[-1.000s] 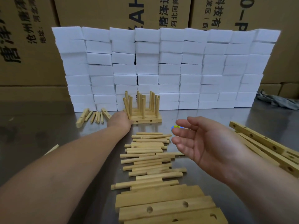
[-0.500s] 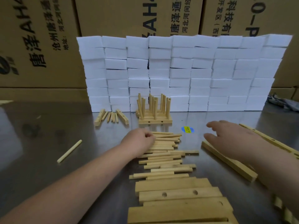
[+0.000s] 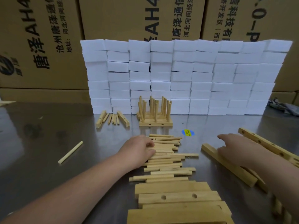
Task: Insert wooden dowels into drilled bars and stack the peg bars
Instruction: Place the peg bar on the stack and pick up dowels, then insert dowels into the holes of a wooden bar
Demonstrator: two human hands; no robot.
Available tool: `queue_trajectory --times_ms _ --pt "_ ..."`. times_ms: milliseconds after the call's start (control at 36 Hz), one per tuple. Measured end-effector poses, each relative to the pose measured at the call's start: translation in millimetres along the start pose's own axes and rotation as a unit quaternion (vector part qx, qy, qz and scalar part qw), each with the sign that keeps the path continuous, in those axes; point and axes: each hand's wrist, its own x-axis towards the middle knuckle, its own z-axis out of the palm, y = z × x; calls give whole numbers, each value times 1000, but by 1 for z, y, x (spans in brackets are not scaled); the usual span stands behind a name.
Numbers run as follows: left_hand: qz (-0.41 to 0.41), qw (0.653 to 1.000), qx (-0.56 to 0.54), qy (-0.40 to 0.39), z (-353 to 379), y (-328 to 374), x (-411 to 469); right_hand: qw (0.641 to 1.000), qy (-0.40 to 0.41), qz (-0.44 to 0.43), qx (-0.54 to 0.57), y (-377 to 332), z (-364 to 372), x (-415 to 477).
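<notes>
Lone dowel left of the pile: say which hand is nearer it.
Left. The left hand rests on the dowel pile, right of the lone dowel; the right hand lies farther right, on a wooden bar.

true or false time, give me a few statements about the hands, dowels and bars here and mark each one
1. The left hand rests on the pile of loose dowels. True.
2. The right hand holds a dowel upright. False: it lies over a long bar that lies flat, and no dowel shows in it.
3. The peg bar stack stands in front of the white block wall, its dowels pointing up. True.
4. The lone dowel lies right of the blue sticker. False: it lies far to the left, apart from the pile.
5. The near bar shows no holes. False: two holes show in its top face.
</notes>
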Motion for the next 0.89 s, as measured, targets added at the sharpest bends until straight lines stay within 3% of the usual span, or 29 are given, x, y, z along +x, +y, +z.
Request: queue_trajectory --times_ms 167,389,528,583,694,889 --pt "21 1000 -3 -5 -3 4 -2 999 -11 8 -51 4 2 -1" --pt "47 999 10 -6 -7 7 -5 997 32 3 -68 -4 -1 2" --pt "36 999 0 -27 -7 7 -4 979 189 -53 53 -23 -23 -13" --pt "32 999 -3 -32 -6 6 -3 965 215 -97 120 -35 -28 -25" --pt "16 999 -15 -40 -5 7 -2 943 204 -147 216 -60 -29 -46" --pt "43 999 -23 -26 -9 11 -4 928 126 -151 317 -71 -18 -51"
